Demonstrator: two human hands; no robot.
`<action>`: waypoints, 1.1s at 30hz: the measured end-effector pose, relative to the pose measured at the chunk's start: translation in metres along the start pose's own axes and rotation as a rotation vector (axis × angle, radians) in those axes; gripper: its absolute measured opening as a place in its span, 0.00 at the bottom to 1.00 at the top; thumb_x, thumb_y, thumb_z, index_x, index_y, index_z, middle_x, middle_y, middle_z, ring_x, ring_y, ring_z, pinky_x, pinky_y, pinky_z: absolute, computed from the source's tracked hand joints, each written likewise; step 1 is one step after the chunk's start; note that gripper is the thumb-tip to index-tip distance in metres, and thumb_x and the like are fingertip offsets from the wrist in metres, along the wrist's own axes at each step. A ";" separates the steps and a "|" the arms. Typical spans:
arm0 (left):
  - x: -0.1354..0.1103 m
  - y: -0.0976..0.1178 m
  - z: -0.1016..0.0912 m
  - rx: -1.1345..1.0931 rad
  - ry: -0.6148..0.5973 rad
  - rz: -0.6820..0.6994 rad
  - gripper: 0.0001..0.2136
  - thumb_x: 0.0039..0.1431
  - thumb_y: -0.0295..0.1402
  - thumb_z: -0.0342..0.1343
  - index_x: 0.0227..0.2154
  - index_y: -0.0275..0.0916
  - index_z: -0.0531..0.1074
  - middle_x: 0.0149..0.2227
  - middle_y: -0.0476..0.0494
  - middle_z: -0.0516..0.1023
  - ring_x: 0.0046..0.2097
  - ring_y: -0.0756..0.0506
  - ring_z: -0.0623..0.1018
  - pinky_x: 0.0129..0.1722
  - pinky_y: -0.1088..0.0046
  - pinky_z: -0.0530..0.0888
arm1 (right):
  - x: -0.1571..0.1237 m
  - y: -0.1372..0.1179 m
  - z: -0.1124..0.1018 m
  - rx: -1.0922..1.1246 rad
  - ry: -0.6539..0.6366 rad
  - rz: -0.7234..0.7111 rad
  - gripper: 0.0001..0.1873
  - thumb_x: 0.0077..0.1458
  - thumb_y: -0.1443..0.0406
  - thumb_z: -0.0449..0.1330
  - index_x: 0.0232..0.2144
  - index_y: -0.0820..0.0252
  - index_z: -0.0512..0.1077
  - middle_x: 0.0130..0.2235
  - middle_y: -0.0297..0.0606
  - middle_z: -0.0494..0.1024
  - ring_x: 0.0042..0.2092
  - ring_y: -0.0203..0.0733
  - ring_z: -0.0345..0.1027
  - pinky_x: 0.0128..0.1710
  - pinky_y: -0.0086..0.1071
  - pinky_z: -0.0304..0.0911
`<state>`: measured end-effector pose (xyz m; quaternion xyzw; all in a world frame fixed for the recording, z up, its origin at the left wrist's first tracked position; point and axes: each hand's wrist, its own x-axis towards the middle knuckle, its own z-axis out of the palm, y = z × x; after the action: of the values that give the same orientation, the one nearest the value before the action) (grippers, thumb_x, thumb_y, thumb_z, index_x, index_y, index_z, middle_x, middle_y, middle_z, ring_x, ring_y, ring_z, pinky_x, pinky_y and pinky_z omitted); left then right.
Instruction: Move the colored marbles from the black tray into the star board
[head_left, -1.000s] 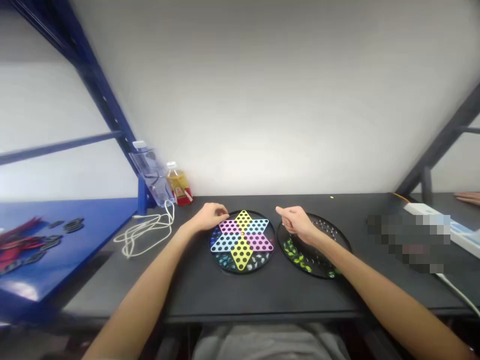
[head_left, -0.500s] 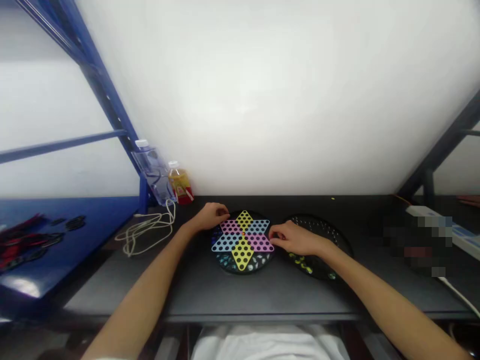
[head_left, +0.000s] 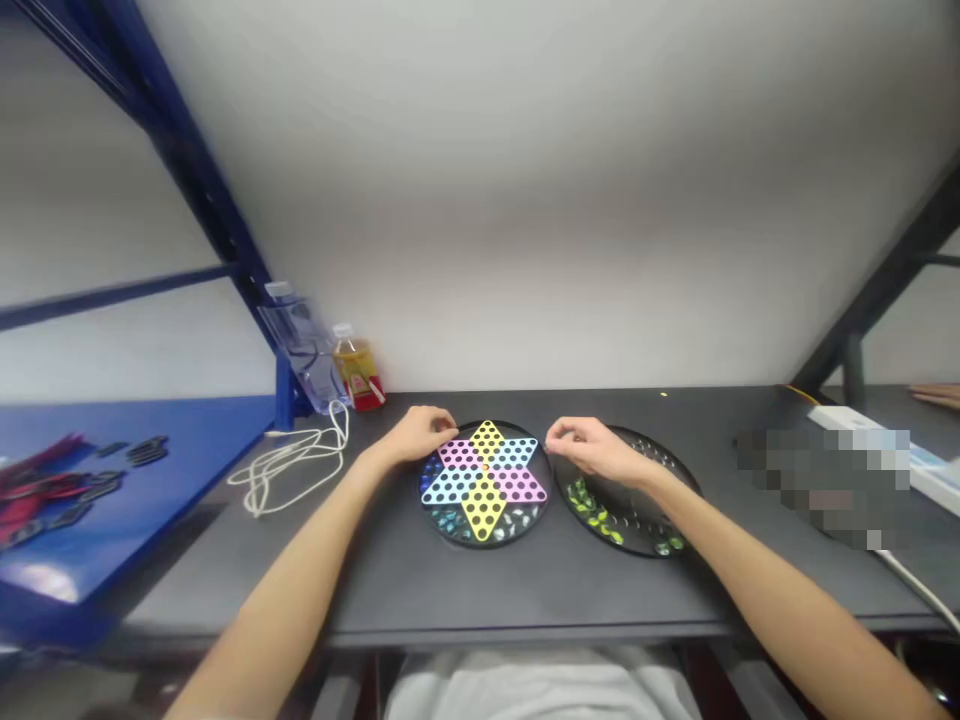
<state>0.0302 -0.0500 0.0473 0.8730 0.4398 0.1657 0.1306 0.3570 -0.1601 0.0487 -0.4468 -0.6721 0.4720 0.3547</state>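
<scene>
board between hands, marble tray

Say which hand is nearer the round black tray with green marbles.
Right. The right hand is over the tray near its far-left edge; the left hand is at the far-left rim of the Chinese checkers board.

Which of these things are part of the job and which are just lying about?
In the job, it seems:
star board, left hand at its edge
black tray, right hand over it
green marbles in the tray

Probably just lying about:
coiled cable
clear bottle
yellow bottle
power strip
red things, far left
</scene>
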 end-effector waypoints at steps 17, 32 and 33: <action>0.000 0.002 0.000 0.005 -0.006 -0.003 0.16 0.55 0.43 0.53 0.35 0.38 0.79 0.31 0.45 0.80 0.33 0.46 0.76 0.34 0.74 0.71 | 0.011 0.023 -0.033 0.894 0.246 0.031 0.21 0.55 0.61 0.60 0.17 0.58 0.54 0.16 0.25 0.50 0.16 0.26 0.37 0.11 0.23 0.36; 0.001 -0.002 0.002 0.018 -0.006 0.014 0.14 0.56 0.42 0.53 0.35 0.39 0.79 0.31 0.46 0.79 0.33 0.46 0.76 0.34 0.74 0.70 | 0.014 0.045 -0.028 0.618 0.066 0.202 0.27 0.54 0.58 0.63 0.15 0.57 0.51 0.14 0.23 0.49 0.15 0.26 0.40 0.12 0.25 0.34; 0.001 -0.002 0.002 0.017 -0.001 0.012 0.14 0.56 0.42 0.53 0.35 0.39 0.79 0.31 0.46 0.79 0.33 0.47 0.76 0.34 0.74 0.70 | 0.013 0.044 -0.028 0.602 0.040 0.204 0.26 0.53 0.59 0.63 0.14 0.58 0.51 0.13 0.23 0.49 0.15 0.26 0.40 0.13 0.25 0.34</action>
<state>0.0300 -0.0483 0.0449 0.8768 0.4358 0.1622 0.1224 0.3894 -0.1324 0.0157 -0.3959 -0.4472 0.6739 0.4349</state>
